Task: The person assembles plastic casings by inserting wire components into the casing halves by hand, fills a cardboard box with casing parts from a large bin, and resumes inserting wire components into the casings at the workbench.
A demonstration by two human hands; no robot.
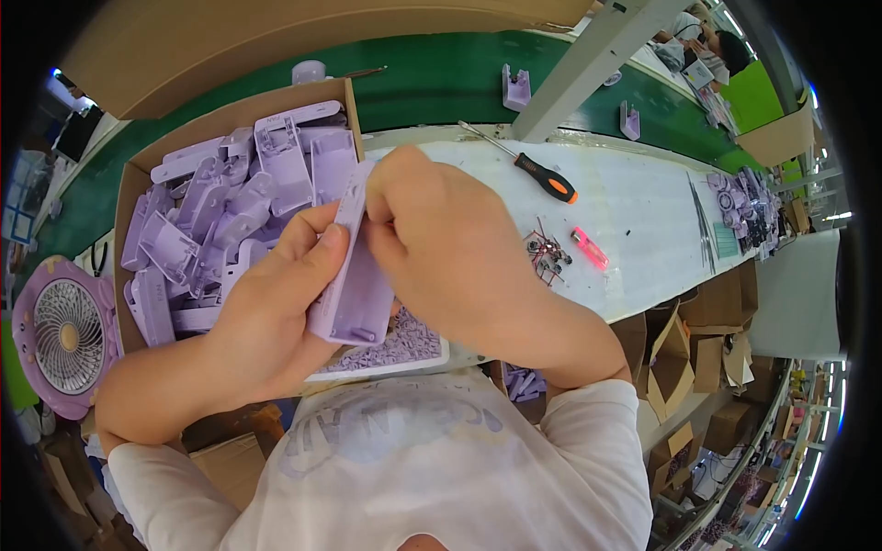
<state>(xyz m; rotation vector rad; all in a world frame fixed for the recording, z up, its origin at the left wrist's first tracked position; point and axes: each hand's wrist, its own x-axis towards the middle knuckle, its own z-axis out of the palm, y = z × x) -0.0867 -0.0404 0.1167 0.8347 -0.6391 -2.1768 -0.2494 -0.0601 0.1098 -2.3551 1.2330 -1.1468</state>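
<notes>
My left hand [271, 294] is closed around a long lilac plastic housing [369, 294], which is held tilted over the near edge of the bench with its hollow side facing right. At the housing's far end is my right hand [450, 234], its fingers curled and pressed together against the inner side. Whatever they pinch, if anything, is hidden behind the knuckles. Just left of my hands a cardboard box [353, 108] is heaped with similar lilac housings [283, 170]. Under the held housing, a white tray [395, 366] contains many small lilac pieces [409, 342].
A black and orange screwdriver [544, 176], small metal parts with wires [548, 253] and a pink lighter [589, 248] lie on the white bench cover [643, 211]. A lilac fan [69, 335] stands left. Beyond the bench are a green belt [423, 78] and a metal post [588, 69].
</notes>
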